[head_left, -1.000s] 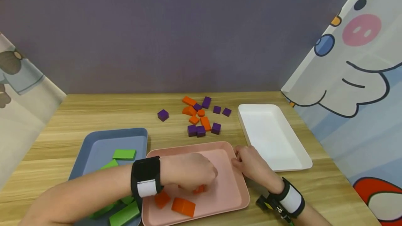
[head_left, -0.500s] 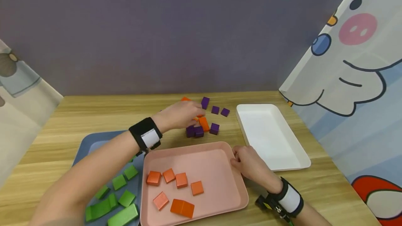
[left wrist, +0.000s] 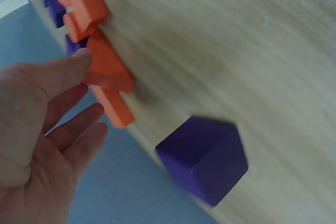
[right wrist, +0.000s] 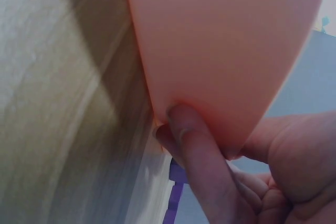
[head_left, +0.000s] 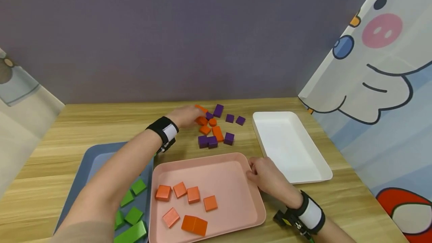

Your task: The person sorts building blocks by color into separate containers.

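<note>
My left hand [head_left: 186, 116] is at the left side of the loose blocks on the table. In the left wrist view its thumb and fingers are spread apart, the thumb tip right at an orange block [left wrist: 107, 64]. A purple cube [left wrist: 205, 158] lies nearby on the wood. My right hand [head_left: 268, 173] pinches the right wall of the pink tray [head_left: 233, 156], fingers on its outer side and thumb at the rim, as the right wrist view shows. Orange cubes [head_left: 193, 195] lie inside this tray.
Left of the pink tray stands a blue-grey tray [head_left: 88, 162] holding several green blocks [head_left: 134, 215], partly hidden by my left forearm. A white tray [head_left: 290, 145] stands at the right. Several purple blocks [head_left: 218, 110] lie among the orange ones. A grey wall [head_left: 182, 40] rises behind the table.
My left hand has moved from inside the pink tray to the loose blocks, then a little leftward, uncovering the orange cubes in the tray. My right hand has stayed at the tray's wall.
</note>
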The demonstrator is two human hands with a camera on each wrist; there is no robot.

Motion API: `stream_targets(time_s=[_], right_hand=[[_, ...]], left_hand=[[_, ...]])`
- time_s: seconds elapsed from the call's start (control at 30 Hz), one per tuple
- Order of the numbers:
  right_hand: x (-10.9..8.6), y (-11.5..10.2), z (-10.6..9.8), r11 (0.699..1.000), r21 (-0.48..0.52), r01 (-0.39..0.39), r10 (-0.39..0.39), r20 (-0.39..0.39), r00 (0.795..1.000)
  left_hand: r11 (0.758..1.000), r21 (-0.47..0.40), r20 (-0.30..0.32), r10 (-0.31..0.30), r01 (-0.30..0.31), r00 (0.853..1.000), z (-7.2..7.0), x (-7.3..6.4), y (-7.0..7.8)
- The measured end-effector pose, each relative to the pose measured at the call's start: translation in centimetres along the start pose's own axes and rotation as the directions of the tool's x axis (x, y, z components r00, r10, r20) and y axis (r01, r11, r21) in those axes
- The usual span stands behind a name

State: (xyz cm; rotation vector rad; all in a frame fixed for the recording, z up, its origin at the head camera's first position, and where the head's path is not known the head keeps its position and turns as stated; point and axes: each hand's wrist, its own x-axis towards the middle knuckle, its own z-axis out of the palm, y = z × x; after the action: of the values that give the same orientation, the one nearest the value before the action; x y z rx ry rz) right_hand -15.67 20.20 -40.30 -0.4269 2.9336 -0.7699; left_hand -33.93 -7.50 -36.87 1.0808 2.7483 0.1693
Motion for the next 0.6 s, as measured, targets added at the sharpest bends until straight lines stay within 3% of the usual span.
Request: stream_targets(time_s=[0.17, 0.27, 0.43, 0.6], right_hand=[[0.0, 0.0, -0.1, 1.0, 0.004, 0.012, -0.012, -0.002, 1.0], [0.0, -0.1, -0.1, 1.0, 0.001, 0.018, -0.018, -0.006, 1.0], [0.0, -0.3, -0.1, 1.0, -0.004, 0.0, 0.0, -0.001, 1.0], [-0.1, -0.2, -0.1, 1.0, -0.011, -0.002, 0.002, -0.001, 1.0]], left_hand=[[0.999, 0.003, 0.018, -0.033, 0.033, 0.999, 0.7, 0.3, 0.0], [1.0, -0.002, 0.018, -0.02, 0.02, 1.0, 0.6, 0.0, -0.1], [0.998, -0.057, 0.008, 0.013, -0.012, 1.0, -0.4, -1.0, 0.0], [0.994, -0.081, -0.057, 0.073, -0.078, 0.996, -1.6, -2.5, 0.9]])
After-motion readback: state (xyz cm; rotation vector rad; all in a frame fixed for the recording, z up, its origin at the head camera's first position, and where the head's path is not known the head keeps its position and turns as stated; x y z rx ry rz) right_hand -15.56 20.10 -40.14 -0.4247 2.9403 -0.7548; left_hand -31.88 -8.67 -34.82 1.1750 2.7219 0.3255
